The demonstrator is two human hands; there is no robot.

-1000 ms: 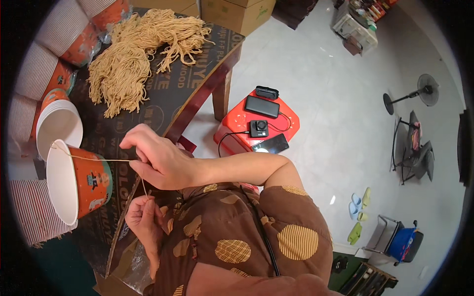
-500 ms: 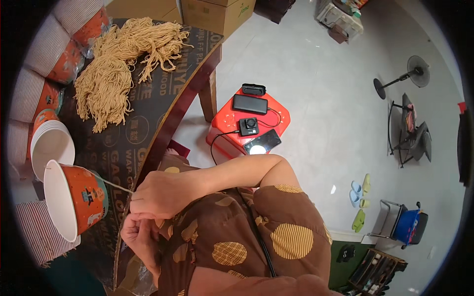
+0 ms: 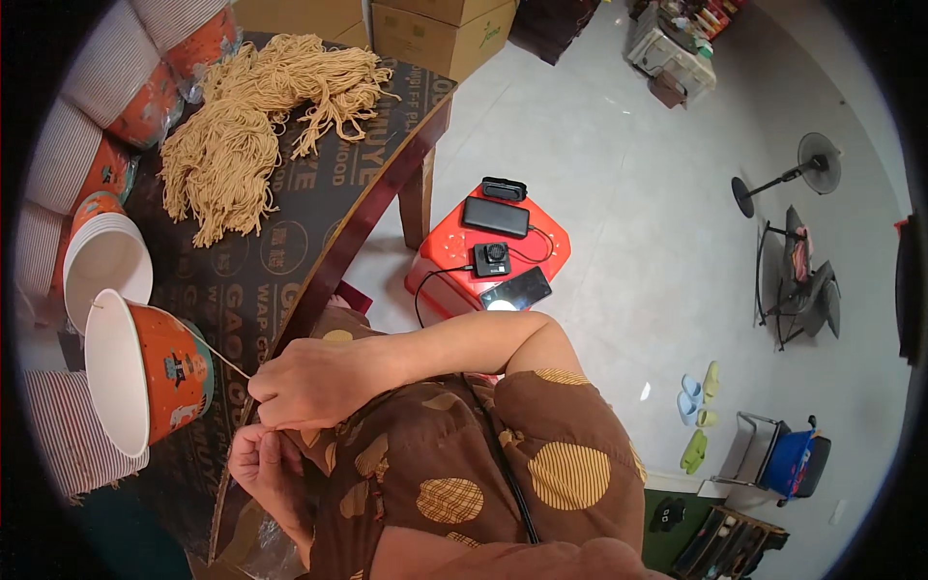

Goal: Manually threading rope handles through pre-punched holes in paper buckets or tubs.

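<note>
An orange paper bucket (image 3: 179, 362) with printed figures and a white inside lies tipped on its side at the left of the table. From it a thin cord (image 3: 222, 358) runs taut to my right hand (image 3: 309, 382), whose fingers are closed round it. Just below, close to the table edge, is my left hand (image 3: 261, 469), thumb and fingertips pinched together. Whatever those fingertips hold is too small to make out. My right forearm crosses in front of my brown dotted clothing.
A heap of tan cords (image 3: 232, 135) lies on the dark printed table (image 3: 319, 222). Nested paper buckets (image 3: 106, 261) stand along its left. A red stool (image 3: 440, 266) carries a phone, a power bank and a small camera. Cardboard boxes (image 3: 435, 39) are behind.
The view has shifted slightly. My left hand's fingers have curled closer together, and the cord between the bucket and my right hand looks straighter.
</note>
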